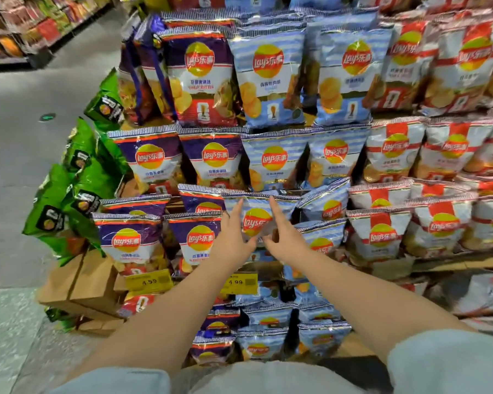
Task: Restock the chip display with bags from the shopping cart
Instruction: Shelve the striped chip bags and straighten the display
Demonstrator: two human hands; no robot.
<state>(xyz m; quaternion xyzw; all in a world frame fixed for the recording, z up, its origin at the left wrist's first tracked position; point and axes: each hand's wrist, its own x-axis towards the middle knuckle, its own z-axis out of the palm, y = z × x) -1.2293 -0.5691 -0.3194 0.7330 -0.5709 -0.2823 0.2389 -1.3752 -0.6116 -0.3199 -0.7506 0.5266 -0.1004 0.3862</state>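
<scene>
Head view, left hand (pixel 234 234) and right hand (pixel 282 237) spread, fingers straight, pressed against light-blue Lay's bag (pixel 256 217), stacked chip display (pixel 268 155) around.

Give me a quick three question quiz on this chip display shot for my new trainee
1. True or false: both hands are on a green bag.
2. What price shows on the yellow tags?
3. Which colour of bags fills the display's right side: A purple, B red and white, C green?

Key:
1. False. The left hand and right hand touch a light blue bag with straight fingers.
2. 4.99, on both yellow tags.
3. B, the red and white bags.
</scene>
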